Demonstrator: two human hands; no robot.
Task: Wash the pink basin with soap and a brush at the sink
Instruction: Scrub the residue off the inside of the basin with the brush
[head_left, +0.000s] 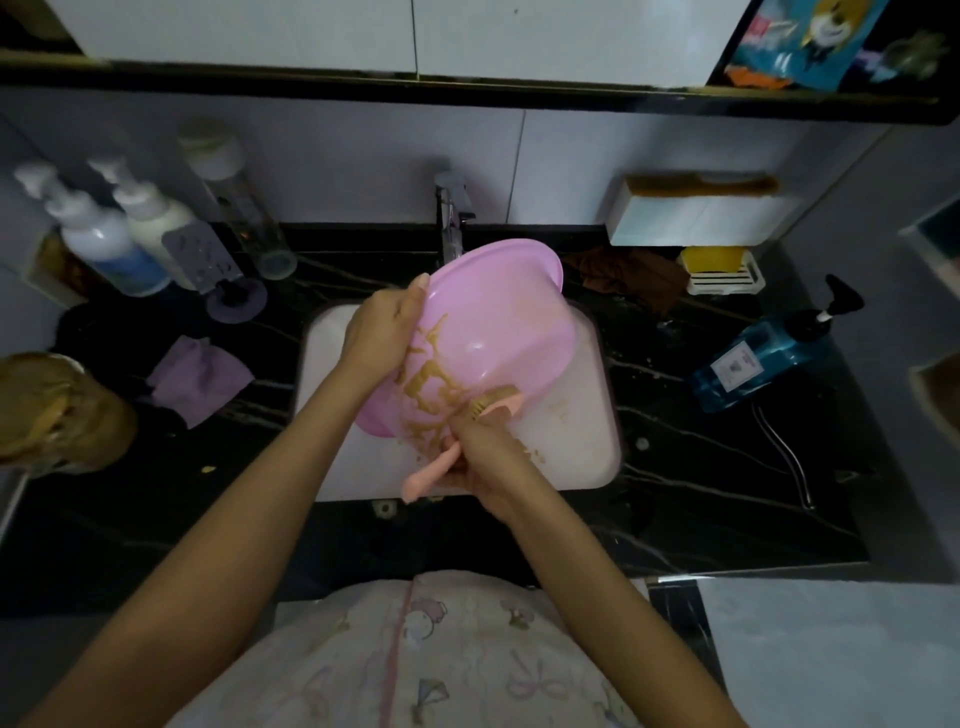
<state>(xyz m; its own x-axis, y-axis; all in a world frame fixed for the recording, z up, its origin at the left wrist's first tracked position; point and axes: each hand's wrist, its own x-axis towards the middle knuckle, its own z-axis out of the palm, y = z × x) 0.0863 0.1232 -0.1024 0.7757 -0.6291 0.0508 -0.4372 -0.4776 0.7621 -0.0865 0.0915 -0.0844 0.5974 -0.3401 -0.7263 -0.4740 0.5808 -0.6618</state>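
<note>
- The left hand (382, 332) is closed on the left rim of the pink basin (488, 332), thumb up along the edge, fingers wrapped behind it.
- The left forearm runs bare from the lower left up to the basin.
- The right hand (485, 457) sits just below the basin, fist shut around the brush (457, 447) handle.
- The right forearm comes bare from the lower right, wrist bent toward the basin.

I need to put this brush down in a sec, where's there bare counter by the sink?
Bare counter lies right of the sink, in front of the blue pump bottle; also front left, below the purple cloth. The back left corner is crowded with bottles, and the back right with a brown cloth and soap dish.
</note>
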